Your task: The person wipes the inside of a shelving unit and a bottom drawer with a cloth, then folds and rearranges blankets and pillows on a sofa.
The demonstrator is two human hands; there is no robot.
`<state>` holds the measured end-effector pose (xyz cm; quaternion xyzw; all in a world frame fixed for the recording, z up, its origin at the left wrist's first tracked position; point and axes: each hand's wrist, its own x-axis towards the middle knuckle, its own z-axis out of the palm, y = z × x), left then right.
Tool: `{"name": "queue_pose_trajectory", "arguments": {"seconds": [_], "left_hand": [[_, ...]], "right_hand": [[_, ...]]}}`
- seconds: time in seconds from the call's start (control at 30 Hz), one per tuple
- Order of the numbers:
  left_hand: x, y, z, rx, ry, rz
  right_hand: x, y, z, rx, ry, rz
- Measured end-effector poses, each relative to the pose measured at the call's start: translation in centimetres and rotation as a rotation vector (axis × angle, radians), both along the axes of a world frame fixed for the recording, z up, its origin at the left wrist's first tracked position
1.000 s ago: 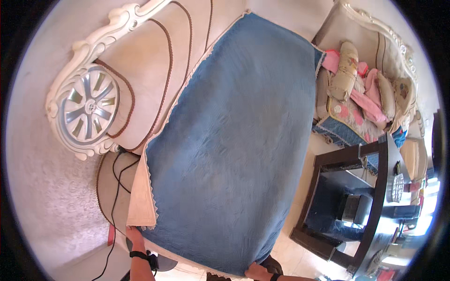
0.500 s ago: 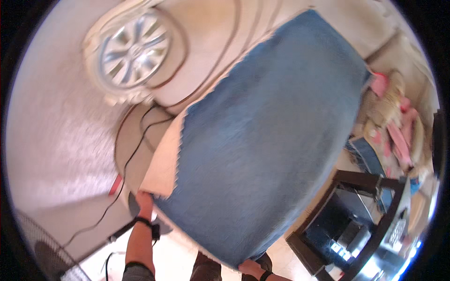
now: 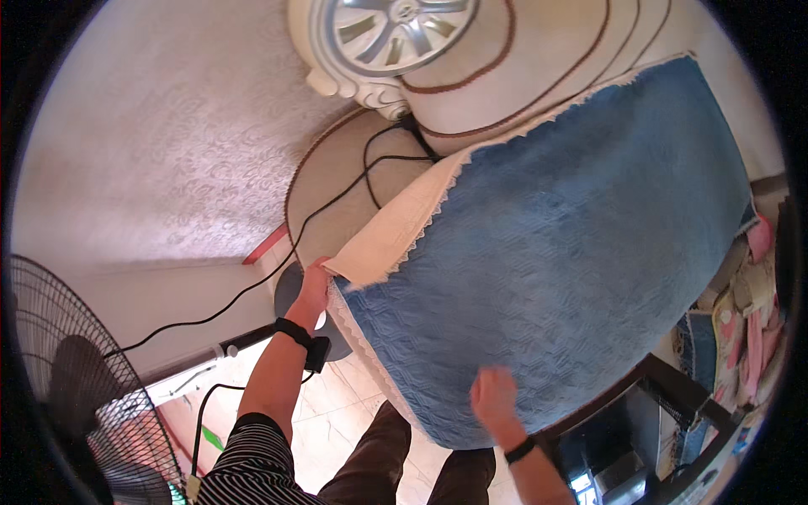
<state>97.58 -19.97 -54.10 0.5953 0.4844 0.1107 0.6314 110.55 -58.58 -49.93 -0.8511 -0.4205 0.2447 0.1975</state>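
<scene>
A blue quilted sofa cover [image 3: 572, 252] with scalloped, pale-trimmed edges lies over the cream sofa. Along its far left side, a strip of peach-beige underside [image 3: 396, 223] is folded up over the blue. My left hand [image 3: 315, 284] grips the cover's near left corner, right by the end of that folded strip. Over the near part of the cover is my right hand [image 3: 493, 394], its fingers curled and slightly blurred. No cloth shows in it. Whether it touches the surface is not clear.
A standing fan [image 3: 84, 396] is at the left. A black cable [image 3: 252, 290] runs from near it to the sofa. A dark-framed glass table [image 3: 623, 429] stands near right, beyond it rumpled pink and cream cloths [image 3: 753, 328]. A silver wheel-shaped ornament [image 3: 404, 29] adorns the sofa.
My right hand has let go of the cover's near edge and moved up over the blue surface. My left hand still holds its corner. The whole view has shifted.
</scene>
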Motion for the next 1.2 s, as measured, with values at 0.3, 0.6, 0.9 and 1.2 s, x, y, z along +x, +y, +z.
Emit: {"name": "queue_pose_trajectory", "arguments": {"seconds": [0.3,0.6,0.9,1.2], "left_hand": [[4.0,5.5,2.4,1.065,0.456,-0.121],[13.2,12.5,0.4,0.465,0.461,0.047],[17.4,8.6,1.3,0.655,0.763,-0.674],[17.9,6.3,6.3,0.307,0.122,-0.089]], "right_hand": [[8.5,11.4,-4.7,0.126,-0.449,0.013],[7.4,11.5,-6.3,0.112,-0.487,-0.02],[8.0,10.9,-7.1,0.121,-0.49,-0.027],[8.5,10.8,-6.1,0.12,-0.463,-0.018]]}}
